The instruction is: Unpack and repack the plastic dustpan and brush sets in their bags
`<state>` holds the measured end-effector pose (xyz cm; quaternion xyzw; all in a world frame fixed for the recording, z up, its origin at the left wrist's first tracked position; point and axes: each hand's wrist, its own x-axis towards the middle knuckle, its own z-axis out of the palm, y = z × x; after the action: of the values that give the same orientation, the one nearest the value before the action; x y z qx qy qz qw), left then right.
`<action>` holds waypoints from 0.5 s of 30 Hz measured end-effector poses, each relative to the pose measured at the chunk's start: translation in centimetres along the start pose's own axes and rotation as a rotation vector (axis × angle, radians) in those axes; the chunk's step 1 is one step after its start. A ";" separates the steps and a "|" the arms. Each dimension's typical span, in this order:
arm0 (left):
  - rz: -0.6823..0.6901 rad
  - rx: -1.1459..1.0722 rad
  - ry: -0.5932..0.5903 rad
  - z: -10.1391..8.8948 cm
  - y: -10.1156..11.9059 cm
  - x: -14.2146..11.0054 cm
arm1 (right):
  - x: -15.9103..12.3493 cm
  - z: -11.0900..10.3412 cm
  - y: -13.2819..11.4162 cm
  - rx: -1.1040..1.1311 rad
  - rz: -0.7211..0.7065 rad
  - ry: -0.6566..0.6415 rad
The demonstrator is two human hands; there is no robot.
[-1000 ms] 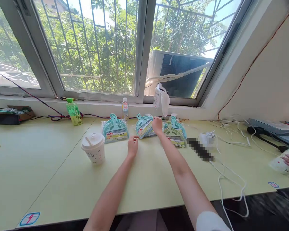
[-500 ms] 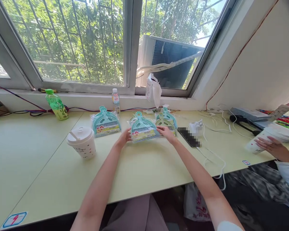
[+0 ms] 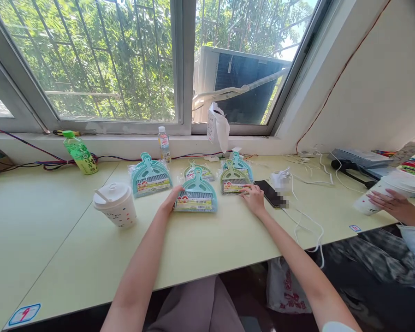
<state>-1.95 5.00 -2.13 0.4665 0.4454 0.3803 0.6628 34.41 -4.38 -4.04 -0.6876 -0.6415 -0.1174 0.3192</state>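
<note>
My left hand (image 3: 172, 199) is closed on the left edge of a turquoise dustpan and brush set (image 3: 196, 196) in clear wrapping, which lies on the table before me. My right hand (image 3: 253, 199) has its fingers on the lower right corner of an olive-green dustpan and brush set (image 3: 233, 180); the thumb side is partly hidden. Behind the green set is another turquoise set (image 3: 241, 162), partly covered. A further green-rimmed set (image 3: 192, 165) lies behind the held turquoise one. At the left rests one more turquoise dustpan set (image 3: 150, 175).
A lidded white cup (image 3: 115, 207) stands left of my arm. Behind are a green bottle (image 3: 79, 152) and a clear bottle (image 3: 164, 145). To the right lie a phone (image 3: 270, 193) and white cables (image 3: 311, 226). Another person's hand (image 3: 389, 205) holds a cup (image 3: 366, 203).
The turquoise set has come nearer and slightly left, down on the table. My right hand has let go of it and moved right to the green set.
</note>
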 end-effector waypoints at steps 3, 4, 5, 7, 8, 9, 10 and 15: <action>0.008 0.002 -0.040 0.5 0.0 0.0 | 1.7 1.9 0.5 -0.005 -0.018 0.003; 0.014 0.008 -0.050 0.6 -0.1 0.1 | 2.3 2.5 0.5 -0.001 -0.032 0.005; 0.021 0.014 -0.053 0.7 -0.1 0.3 | 2.8 3.0 0.5 0.004 -0.051 0.006; 0.030 0.026 -0.044 0.8 -0.2 0.6 | 3.7 3.9 0.5 0.011 -0.099 -0.002; 0.031 0.031 -0.036 0.8 -0.2 0.8 | 4.0 4.3 0.5 0.011 -0.122 -0.004; 0.029 0.036 -0.031 0.7 -0.2 0.9 | 4.3 4.5 0.4 0.007 -0.141 -0.004; 0.025 0.041 -0.029 0.7 -0.2 1.0 | 4.5 4.7 0.3 0.000 -0.156 -0.003; 0.036 0.050 -0.025 0.7 -0.2 1.1 | 5.2 5.0 0.0 -0.047 -0.175 -0.014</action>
<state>-0.94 5.73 -2.41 0.4955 0.4380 0.3751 0.6496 33.94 2.74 -4.90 -0.6369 -0.6984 -0.1551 0.2872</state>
